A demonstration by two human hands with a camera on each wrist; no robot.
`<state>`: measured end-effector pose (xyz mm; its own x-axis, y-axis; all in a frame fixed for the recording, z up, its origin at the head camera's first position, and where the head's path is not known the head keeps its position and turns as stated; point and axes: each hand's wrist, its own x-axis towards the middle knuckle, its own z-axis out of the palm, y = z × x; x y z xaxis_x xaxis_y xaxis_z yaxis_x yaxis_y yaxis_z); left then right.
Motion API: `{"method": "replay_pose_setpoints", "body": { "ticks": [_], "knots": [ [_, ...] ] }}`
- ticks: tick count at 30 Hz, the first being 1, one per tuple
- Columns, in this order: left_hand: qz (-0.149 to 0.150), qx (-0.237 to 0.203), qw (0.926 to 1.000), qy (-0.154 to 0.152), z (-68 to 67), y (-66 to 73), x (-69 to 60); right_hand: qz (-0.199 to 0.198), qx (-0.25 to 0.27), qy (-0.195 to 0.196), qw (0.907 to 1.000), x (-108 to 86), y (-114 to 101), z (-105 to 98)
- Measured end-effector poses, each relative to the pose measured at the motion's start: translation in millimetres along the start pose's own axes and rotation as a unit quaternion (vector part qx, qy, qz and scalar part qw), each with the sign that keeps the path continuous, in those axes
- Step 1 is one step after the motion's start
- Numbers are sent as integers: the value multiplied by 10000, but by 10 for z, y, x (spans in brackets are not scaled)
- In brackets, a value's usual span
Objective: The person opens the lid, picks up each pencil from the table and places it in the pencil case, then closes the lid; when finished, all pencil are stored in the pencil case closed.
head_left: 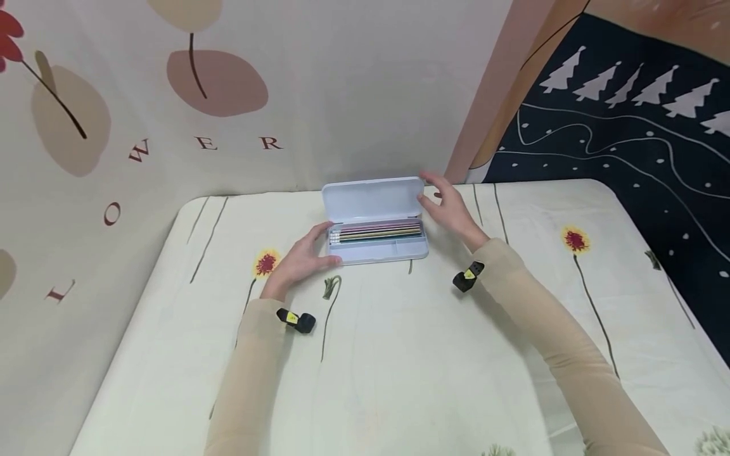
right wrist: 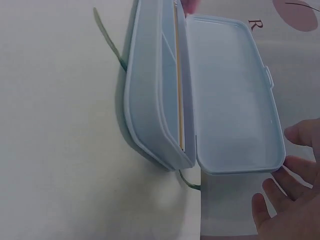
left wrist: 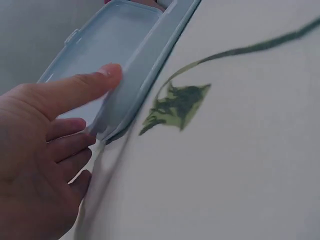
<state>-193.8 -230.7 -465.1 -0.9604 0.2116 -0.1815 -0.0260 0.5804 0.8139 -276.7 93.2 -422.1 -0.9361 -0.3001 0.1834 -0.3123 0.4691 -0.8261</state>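
A pale blue pencil case (head_left: 373,255) lies at the table's far side with its lid (head_left: 373,199) raised. Several pencils (head_left: 376,231) lie side by side in its back compartment. My left hand (head_left: 299,261) holds the case's left end, thumb at the front edge and index finger towards the back corner. In the left wrist view the thumb (left wrist: 95,86) lies against the case's side. At the lid's right edge is my right hand (head_left: 453,206), its fingers spread and touching the corner. The right wrist view shows these fingers (right wrist: 287,187) loosely bent beside the lid.
The pale tablecloth (head_left: 399,361) has printed flowers. A light printed curtain (head_left: 371,95) hangs right behind the case, and a dark one with white trees (head_left: 616,139) hangs at the right. Each wrist wears a small black camera (head_left: 305,323).
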Motion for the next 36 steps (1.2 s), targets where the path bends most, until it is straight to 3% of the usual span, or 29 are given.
{"method": "replay_pose_setpoints", "body": {
  "ticks": [6, 13, 15, 23, 28, 36],
  "knots": [
    [238, -672, 9965, 434, -109, 99, -32, -44, 52, 172, 9998, -69, 15, -23],
    [1091, -1254, 9814, 957, -217, 515, -107, -383, 341, 329, 9981, -130, 12, -72],
    [1221, -1284, 9789, 1013, -213, 570, -91, -423, 390, 311, 9979, -157, 5, -86],
    [1279, -943, 9808, 1130, -130, 424, 71, -221, 464, 148, 9986, -271, -9, -110],
    [1232, -939, 9818, 1100, -130, 393, 11, -158, 484, 35, 9987, -333, -61, -117],
    [1122, -1386, 9797, 913, -114, 311, -87, 13, 335, -509, 9981, -491, -409, -195]
  ]
}}
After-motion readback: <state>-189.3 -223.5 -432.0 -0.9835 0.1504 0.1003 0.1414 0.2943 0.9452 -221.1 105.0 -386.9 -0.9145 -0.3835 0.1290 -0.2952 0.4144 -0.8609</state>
